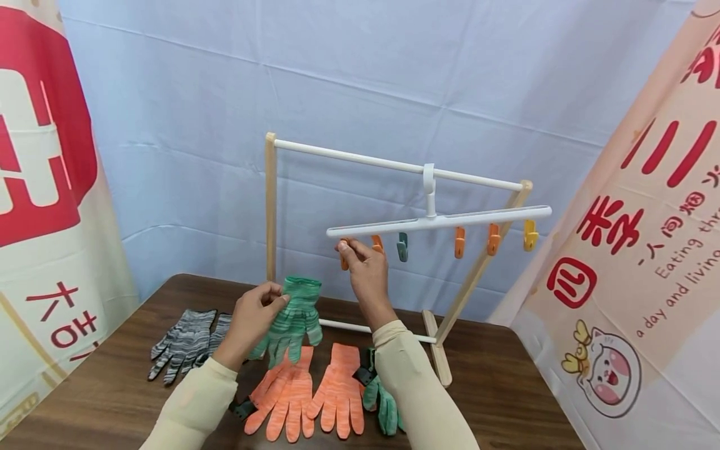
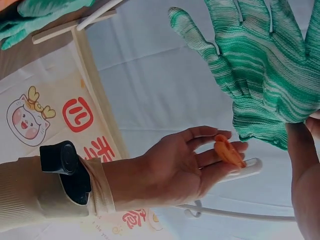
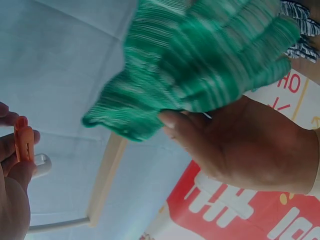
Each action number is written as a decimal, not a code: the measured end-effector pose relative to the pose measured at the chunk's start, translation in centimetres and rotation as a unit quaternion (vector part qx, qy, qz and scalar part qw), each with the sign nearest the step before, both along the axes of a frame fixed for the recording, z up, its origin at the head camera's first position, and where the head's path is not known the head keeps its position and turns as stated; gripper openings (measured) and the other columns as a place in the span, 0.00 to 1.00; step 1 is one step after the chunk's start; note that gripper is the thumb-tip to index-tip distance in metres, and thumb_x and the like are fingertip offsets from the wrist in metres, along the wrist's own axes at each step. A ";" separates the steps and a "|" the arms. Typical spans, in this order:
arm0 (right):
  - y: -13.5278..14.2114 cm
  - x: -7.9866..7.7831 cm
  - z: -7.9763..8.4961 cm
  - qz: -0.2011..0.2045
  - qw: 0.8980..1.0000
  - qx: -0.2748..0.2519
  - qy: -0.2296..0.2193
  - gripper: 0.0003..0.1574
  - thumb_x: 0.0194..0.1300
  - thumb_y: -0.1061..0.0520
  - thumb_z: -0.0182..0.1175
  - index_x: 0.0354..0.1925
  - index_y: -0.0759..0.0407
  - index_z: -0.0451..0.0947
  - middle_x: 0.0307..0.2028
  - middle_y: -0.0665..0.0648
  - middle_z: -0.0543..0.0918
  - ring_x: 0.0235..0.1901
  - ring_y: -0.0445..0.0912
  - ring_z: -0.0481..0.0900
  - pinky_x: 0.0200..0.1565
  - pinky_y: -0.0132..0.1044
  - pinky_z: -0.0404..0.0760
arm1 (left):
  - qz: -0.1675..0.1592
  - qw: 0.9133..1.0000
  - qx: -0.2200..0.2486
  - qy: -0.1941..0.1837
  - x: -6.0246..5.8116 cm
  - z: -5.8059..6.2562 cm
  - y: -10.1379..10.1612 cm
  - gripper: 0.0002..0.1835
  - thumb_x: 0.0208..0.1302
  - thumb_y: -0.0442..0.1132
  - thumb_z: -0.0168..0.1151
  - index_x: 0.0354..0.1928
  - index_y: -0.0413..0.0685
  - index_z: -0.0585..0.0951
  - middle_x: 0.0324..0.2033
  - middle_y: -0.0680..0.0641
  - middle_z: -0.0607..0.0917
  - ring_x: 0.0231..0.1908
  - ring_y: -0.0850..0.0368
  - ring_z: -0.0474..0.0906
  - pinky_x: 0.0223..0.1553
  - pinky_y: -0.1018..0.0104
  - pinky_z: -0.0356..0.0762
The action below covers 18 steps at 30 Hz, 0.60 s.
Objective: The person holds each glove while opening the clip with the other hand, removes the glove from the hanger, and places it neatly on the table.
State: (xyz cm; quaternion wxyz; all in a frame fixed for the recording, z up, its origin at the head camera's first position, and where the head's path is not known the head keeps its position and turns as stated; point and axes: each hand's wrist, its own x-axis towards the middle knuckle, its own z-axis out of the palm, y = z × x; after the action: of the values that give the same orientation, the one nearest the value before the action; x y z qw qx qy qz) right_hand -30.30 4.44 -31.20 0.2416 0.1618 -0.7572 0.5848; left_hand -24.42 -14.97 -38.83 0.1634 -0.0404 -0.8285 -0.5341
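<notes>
My left hand [image 1: 254,320] pinches a green striped knit glove [image 1: 299,315] near its cuff; the glove hangs fingers down above the table. Up at the left end of the white hanger [image 1: 388,227], my right hand [image 1: 368,275] pinches an orange clip [image 1: 344,255] between thumb and fingers. The same orange clip [image 2: 229,151] shows in the left wrist view, with the green glove [image 2: 270,75] beside it. In the right wrist view, the left thumb presses on the glove [image 3: 200,65] by the cuff.
The hanger hooks over the rack's top bar [image 1: 360,159]. More clips hang along it, among them a dark green one [image 1: 402,247] and a yellow one [image 1: 530,235]. Orange gloves [image 1: 337,390], another green glove [image 1: 388,406] and grey striped gloves [image 1: 182,344] lie on the brown table [image 1: 495,400].
</notes>
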 end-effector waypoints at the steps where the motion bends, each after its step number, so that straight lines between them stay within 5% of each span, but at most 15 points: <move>1: 0.0 0.1 0.1 -0.002 1.000 -0.001 -0.003 0.11 0.62 0.49 0.59 0.38 0.50 0.85 0.33 0.49 0.84 0.34 0.41 0.78 0.34 0.37 0.72 | 0.001 1.000 -0.003 -0.001 0.2 0.0 -0.3 0.13 0.64 0.48 0.56 0.46 0.51 0.77 0.34 0.51 0.80 0.35 0.56 0.74 0.30 0.59 0.72; 7: 0.2 0.4 0.2 0.000 1.000 -0.003 -0.012 0.11 0.61 0.49 0.59 0.37 0.52 0.84 0.31 0.50 0.84 0.32 0.41 0.77 0.33 0.37 0.71 | 0.009 1.000 -0.007 -0.008 1.4 -0.9 -2.0 0.12 0.64 0.49 0.56 0.44 0.51 0.77 0.32 0.50 0.78 0.30 0.54 0.71 0.28 0.60 0.68; 14: 0.3 0.6 0.1 0.003 1.000 0.001 -0.007 0.12 0.62 0.50 0.59 0.38 0.53 0.84 0.32 0.51 0.84 0.31 0.42 0.77 0.32 0.36 0.71 | 0.036 0.998 -0.041 0.008 1.6 -3.5 -4.1 0.17 0.63 0.58 0.52 0.42 0.56 0.76 0.31 0.52 0.77 0.27 0.56 0.70 0.22 0.62 0.67; 18: 0.4 0.6 0.0 0.002 1.000 0.001 -0.013 0.11 0.62 0.49 0.59 0.39 0.51 0.84 0.33 0.49 0.84 0.34 0.41 0.78 0.34 0.37 0.73 | 0.038 0.998 -0.042 -0.014 2.5 -3.9 -4.9 0.16 0.64 0.55 0.52 0.42 0.53 0.76 0.31 0.50 0.76 0.28 0.55 0.69 0.25 0.61 0.67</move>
State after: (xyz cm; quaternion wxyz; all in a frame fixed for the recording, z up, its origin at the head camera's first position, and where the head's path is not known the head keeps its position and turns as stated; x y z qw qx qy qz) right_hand -29.68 4.88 -31.18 0.2306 0.1554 -0.7604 0.5869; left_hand -21.90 -19.87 -42.69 0.1701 -0.0087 -0.8535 -0.4925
